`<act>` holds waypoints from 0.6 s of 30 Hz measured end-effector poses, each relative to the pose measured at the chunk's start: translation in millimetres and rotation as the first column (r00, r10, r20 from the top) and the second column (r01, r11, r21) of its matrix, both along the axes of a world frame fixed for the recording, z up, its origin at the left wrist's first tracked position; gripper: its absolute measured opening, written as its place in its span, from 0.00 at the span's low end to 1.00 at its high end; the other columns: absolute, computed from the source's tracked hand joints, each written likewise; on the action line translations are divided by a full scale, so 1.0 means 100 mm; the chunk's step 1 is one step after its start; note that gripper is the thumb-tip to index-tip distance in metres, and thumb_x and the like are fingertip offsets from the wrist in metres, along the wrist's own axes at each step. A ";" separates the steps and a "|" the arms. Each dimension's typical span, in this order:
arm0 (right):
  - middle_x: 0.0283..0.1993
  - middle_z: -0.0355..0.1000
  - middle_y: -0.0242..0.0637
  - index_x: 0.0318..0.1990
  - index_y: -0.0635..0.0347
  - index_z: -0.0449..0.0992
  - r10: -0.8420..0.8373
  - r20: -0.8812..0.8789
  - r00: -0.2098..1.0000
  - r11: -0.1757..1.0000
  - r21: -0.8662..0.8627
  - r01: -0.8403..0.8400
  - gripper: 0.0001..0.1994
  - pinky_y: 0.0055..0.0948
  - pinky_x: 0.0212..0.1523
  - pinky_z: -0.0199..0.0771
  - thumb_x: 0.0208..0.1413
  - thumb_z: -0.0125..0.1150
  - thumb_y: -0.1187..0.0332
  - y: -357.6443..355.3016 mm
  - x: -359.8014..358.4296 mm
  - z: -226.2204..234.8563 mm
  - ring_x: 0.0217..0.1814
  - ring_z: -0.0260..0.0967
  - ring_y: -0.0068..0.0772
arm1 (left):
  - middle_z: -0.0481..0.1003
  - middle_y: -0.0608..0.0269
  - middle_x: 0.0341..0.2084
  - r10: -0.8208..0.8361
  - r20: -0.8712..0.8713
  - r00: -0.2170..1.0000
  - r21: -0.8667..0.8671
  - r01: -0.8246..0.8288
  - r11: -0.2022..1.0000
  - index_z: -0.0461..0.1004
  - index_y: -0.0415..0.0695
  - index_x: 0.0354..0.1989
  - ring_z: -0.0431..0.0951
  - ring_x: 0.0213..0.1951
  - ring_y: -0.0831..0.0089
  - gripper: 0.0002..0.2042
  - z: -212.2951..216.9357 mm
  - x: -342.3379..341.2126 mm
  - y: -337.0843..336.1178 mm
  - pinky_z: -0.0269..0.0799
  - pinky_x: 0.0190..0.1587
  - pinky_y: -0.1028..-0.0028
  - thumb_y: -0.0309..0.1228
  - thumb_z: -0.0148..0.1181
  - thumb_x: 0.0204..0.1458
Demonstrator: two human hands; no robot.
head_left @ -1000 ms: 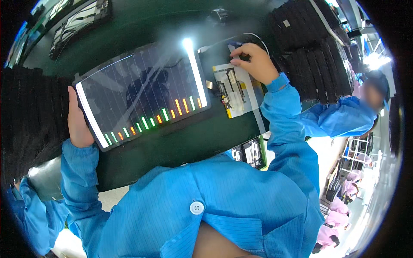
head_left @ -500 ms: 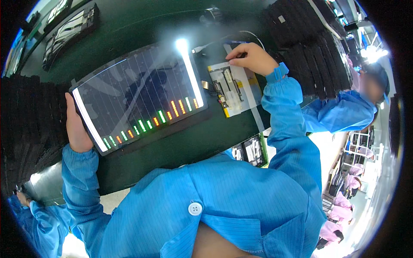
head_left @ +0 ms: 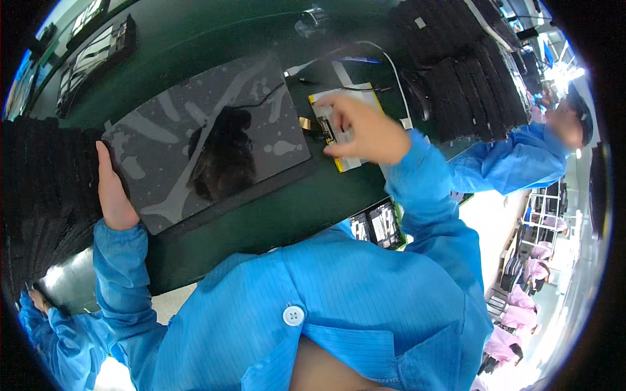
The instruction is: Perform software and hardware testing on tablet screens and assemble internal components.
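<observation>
Left hand (head_left: 114,195) flat and open against dark display panel's (head_left: 208,140) edge; right hand (head_left: 365,130) fingers pinching yellow-edged board (head_left: 329,98) on green bench (head_left: 274,215)

One dark flat panel (head_left: 208,140) lay on the green table (head_left: 195,39). One yellow-edged board (head_left: 342,127) sat beside it, with one white cable (head_left: 391,65) looping past. Two stacks of black trays: one at left (head_left: 39,189), one at upper right (head_left: 469,78). Two bare hands at work, the left hand (head_left: 114,192) and the right hand (head_left: 365,133). One white button (head_left: 293,315) on the blue coat. One neighbouring person in blue (head_left: 515,163) at right.
</observation>
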State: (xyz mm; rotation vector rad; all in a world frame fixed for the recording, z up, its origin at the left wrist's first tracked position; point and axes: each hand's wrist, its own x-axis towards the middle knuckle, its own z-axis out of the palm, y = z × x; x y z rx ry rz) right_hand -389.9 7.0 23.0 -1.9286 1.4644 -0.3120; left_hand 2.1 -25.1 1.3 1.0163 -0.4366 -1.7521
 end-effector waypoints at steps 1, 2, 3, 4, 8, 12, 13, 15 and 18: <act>0.28 0.63 0.36 0.53 0.57 0.63 -0.006 -0.050 0.999 0.989 -0.150 -0.001 0.30 0.33 0.33 0.64 0.37 0.65 0.68 0.10 0.08 -0.05 0.31 0.62 0.33 | 0.67 0.59 0.50 -0.049 -0.018 0.999 -0.075 0.047 0.996 0.63 0.41 0.53 0.68 0.50 0.65 0.25 -0.04 0.03 -0.02 0.61 0.53 0.69 0.49 0.42 0.56; 0.27 0.63 0.37 0.54 0.56 0.61 -0.014 -0.095 0.995 0.950 -0.311 -0.016 0.31 0.35 0.33 0.63 0.37 0.63 0.69 0.16 0.17 -0.09 0.30 0.62 0.36 | 0.67 0.59 0.50 -0.021 -0.017 1.000 -0.024 0.020 1.000 0.63 0.41 0.53 0.68 0.50 0.65 0.25 -0.08 0.07 -0.03 0.61 0.53 0.69 0.49 0.42 0.56; 0.27 0.63 0.40 0.54 0.56 0.61 -0.058 -0.142 0.988 0.920 -0.392 -0.002 0.30 0.37 0.32 0.63 0.38 0.61 0.70 0.18 0.22 -0.14 0.30 0.62 0.40 | 0.66 0.59 0.51 0.005 0.022 1.000 0.000 -0.005 1.000 0.62 0.41 0.54 0.66 0.51 0.65 0.26 -0.13 0.11 -0.04 0.60 0.54 0.69 0.49 0.41 0.56; 0.27 0.63 0.42 0.54 0.56 0.61 -0.106 -0.190 0.976 0.875 -0.484 0.001 0.30 0.39 0.32 0.64 0.38 0.59 0.71 0.20 0.25 -0.18 0.30 0.63 0.43 | 0.64 0.58 0.53 0.021 0.051 0.998 0.020 -0.022 1.000 0.61 0.41 0.55 0.65 0.52 0.64 0.26 -0.20 0.14 -0.06 0.58 0.55 0.70 0.49 0.41 0.57; 0.28 0.66 0.46 0.55 0.57 0.59 -0.157 -0.134 0.978 0.868 -0.492 0.072 0.30 0.44 0.34 0.64 0.37 0.55 0.72 0.22 0.20 -0.25 0.32 0.65 0.48 | 0.53 0.53 0.59 0.104 0.643 0.759 -0.403 0.221 0.888 0.47 0.39 0.61 0.54 0.59 0.63 0.27 -0.41 0.26 -0.04 0.48 0.60 0.69 0.44 0.34 0.59; 0.28 0.67 0.48 0.54 0.56 0.59 -0.207 -0.079 0.975 0.896 -0.415 0.156 0.28 0.45 0.35 0.64 0.39 0.54 0.72 0.23 0.17 -0.22 0.34 0.65 0.50 | 0.49 0.51 0.61 0.212 0.844 0.493 -0.384 0.280 0.880 0.42 0.40 0.64 0.51 0.61 0.62 0.28 -0.47 0.33 -0.03 0.45 0.62 0.67 0.43 0.35 0.59; 0.28 0.67 0.48 0.54 0.56 0.59 -0.212 -0.073 0.974 0.882 -0.444 0.159 0.28 0.45 0.35 0.64 0.39 0.54 0.72 0.21 0.21 -0.21 0.34 0.65 0.50 | 0.49 0.51 0.61 0.229 0.830 0.509 -0.423 0.306 0.853 0.42 0.41 0.64 0.51 0.61 0.62 0.29 -0.47 0.35 -0.05 0.46 0.62 0.67 0.43 0.36 0.58; 0.28 0.67 0.48 0.54 0.56 0.59 -0.275 -0.088 0.958 0.909 -0.348 0.229 0.28 0.45 0.34 0.64 0.39 0.55 0.70 0.18 0.24 -0.20 0.34 0.66 0.51 | 0.49 0.51 0.61 0.097 0.622 0.777 -0.304 0.126 0.944 0.41 0.42 0.64 0.52 0.61 0.62 0.30 -0.49 0.37 -0.07 0.47 0.62 0.67 0.43 0.38 0.58; 0.29 0.69 0.48 0.54 0.57 0.59 -0.296 -0.141 0.945 0.927 -0.282 0.248 0.29 0.45 0.34 0.65 0.39 0.56 0.69 0.12 0.28 -0.20 0.34 0.66 0.51 | 0.47 0.49 0.62 0.145 0.822 0.551 -0.396 0.370 0.841 0.39 0.46 0.65 0.51 0.61 0.57 0.38 -0.51 0.41 -0.10 0.48 0.61 0.61 0.44 0.52 0.50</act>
